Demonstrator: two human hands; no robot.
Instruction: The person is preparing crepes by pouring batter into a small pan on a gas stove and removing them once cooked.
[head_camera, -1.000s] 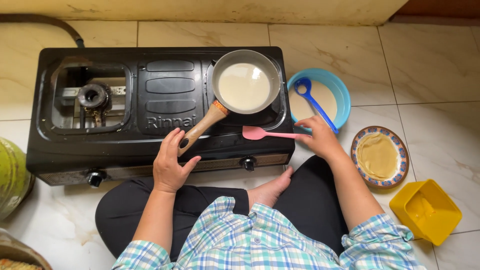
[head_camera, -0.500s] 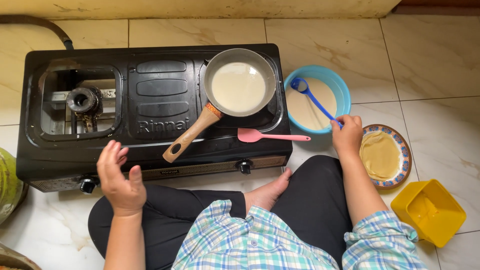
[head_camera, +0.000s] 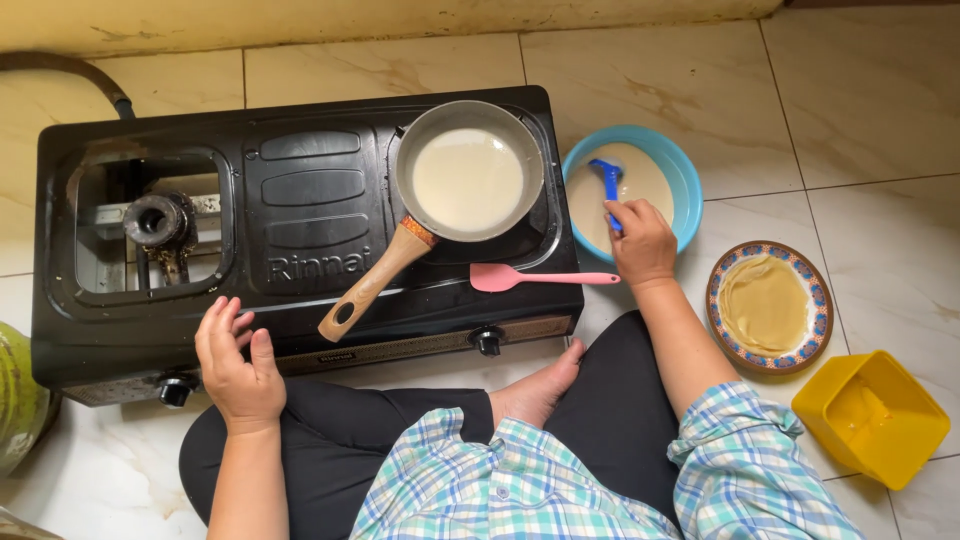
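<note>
Gripping a blue ladle, the right hand has its fingers curled round the handle, the scoop sunk in the batter of the blue bowl just right of the stove. The left hand hovers spread at the stove's front edge, holding nothing. A pan of batter sits on the stove's right burner, a pink spatula lying in front of it.

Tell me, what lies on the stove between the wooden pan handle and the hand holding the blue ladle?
In the head view, a pink spatula lies flat on the black stove, between the pan handle and the right hand.
</note>
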